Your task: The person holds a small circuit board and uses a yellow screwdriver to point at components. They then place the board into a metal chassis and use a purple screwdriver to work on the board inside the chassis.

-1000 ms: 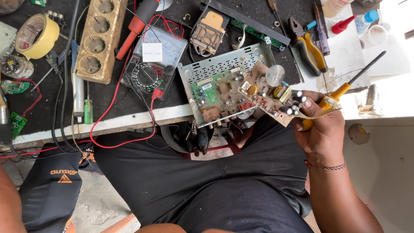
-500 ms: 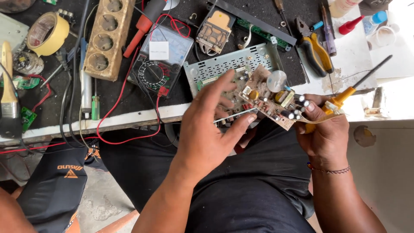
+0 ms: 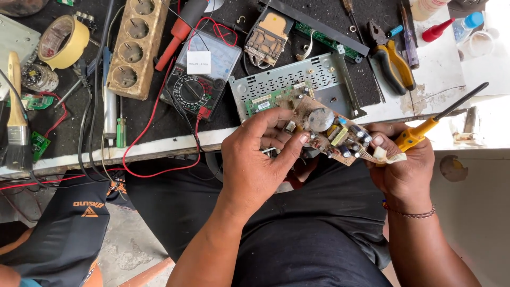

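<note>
A brown circuit board [image 3: 330, 131] with capacitors and a round metal part is held over my lap, in front of the bench edge. My left hand [image 3: 260, 159] grips its left end, thumb and fingers pinching the board. My right hand [image 3: 401, 167] holds the board's right end together with a yellow-handled screwdriver [image 3: 425, 126], whose black shaft points up and right. A pale ribbon cable [image 3: 388, 155] hangs at my right fingers. Behind the board a perforated grey metal chassis [image 3: 297, 82] with a green board lies on the bench.
On the black bench mat lie an analogue multimeter [image 3: 199, 77] with red leads, a tan multi-socket strip [image 3: 135, 48], a roll of yellow tape [image 3: 64, 41], a paintbrush [image 3: 18, 125], yellow-handled pliers [image 3: 393, 61] and small bottles [image 3: 451, 24]. A dark bag [image 3: 69, 223] sits at floor left.
My left hand came in from below and took hold of the board's left end; a second ago only the right hand held it. The board has lifted slightly off the chassis.
</note>
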